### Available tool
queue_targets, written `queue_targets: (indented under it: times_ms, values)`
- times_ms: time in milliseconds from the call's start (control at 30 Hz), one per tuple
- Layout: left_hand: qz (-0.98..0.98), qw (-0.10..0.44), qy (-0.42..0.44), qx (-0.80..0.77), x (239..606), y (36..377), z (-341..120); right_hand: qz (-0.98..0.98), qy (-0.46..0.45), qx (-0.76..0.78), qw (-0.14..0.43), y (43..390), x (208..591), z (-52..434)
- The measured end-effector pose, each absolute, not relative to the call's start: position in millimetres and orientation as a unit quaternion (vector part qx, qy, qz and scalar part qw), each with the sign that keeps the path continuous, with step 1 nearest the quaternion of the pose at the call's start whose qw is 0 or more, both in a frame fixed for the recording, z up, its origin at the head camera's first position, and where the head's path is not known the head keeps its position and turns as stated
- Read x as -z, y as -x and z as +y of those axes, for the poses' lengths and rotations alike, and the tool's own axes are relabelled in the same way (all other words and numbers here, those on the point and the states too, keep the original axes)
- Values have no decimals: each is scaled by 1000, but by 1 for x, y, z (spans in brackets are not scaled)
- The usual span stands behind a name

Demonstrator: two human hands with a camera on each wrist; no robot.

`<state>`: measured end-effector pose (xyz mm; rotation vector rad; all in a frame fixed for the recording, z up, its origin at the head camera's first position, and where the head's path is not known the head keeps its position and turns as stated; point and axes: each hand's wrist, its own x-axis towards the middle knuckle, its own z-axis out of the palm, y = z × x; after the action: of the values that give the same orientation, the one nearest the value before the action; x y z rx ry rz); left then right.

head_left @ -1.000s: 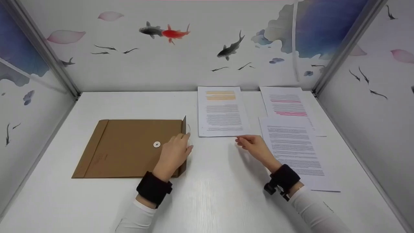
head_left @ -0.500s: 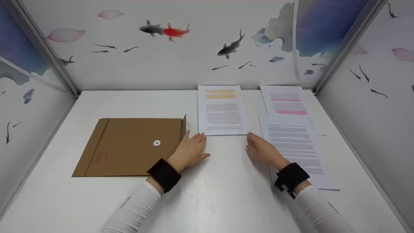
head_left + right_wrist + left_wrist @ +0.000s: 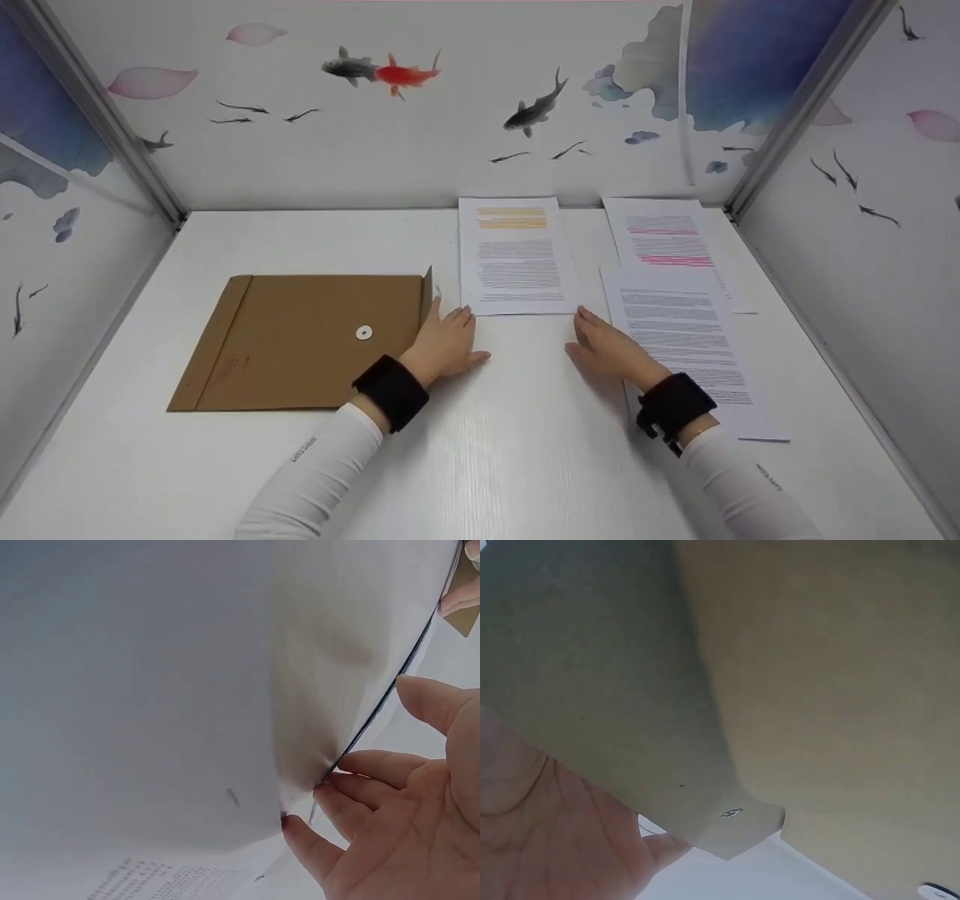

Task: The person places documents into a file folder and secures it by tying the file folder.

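Both hands are at the near edge of a paper stack (image 3: 517,259) with orange-highlighted lines, in the head view. My left hand (image 3: 448,341) has its fingertips at the near left corner, fingers extended and thumb pointing right. Its palm (image 3: 562,832) shows beside the raised envelope flap (image 3: 622,690) in the left wrist view. At the near right corner is my right hand (image 3: 611,345). In the right wrist view its fingertips (image 3: 330,799) touch the sheet edges. A brown envelope (image 3: 300,345) with a white button (image 3: 364,332) lies left, its opening side partly behind the left hand.
Pink-marked sheets (image 3: 664,240) lie at the back right, partly under another printed stack (image 3: 682,337), which my right forearm crosses. White walls with painted fish enclose the white table (image 3: 480,465) on three sides.
My left hand has moved right from the envelope's flap to the stack's near left corner. The right hand has shifted slightly right to the near right corner. The stack looks unmoved.
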<state>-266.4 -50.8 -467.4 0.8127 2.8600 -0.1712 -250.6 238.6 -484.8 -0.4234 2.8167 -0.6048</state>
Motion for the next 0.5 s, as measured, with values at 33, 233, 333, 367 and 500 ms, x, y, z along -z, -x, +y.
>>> queue_targets:
  times_ms: [33, 233, 333, 367, 500]
  values:
    - [957, 84, -271, 58, 468, 267, -51, 961, 142, 204, 119, 251, 484, 238]
    - [958, 92, -265, 62, 465, 266, -50, 964, 137, 187, 130, 251, 478, 235]
    - [957, 96, -264, 64, 464, 264, -49, 965, 134, 177, 140, 249, 476, 234]
    - [958, 99, -264, 61, 463, 263, -49, 965, 133, 173, 142, 249, 475, 233]
    - [958, 113, -260, 43, 461, 259, -48, 967, 123, 164, 147, 244, 473, 232]
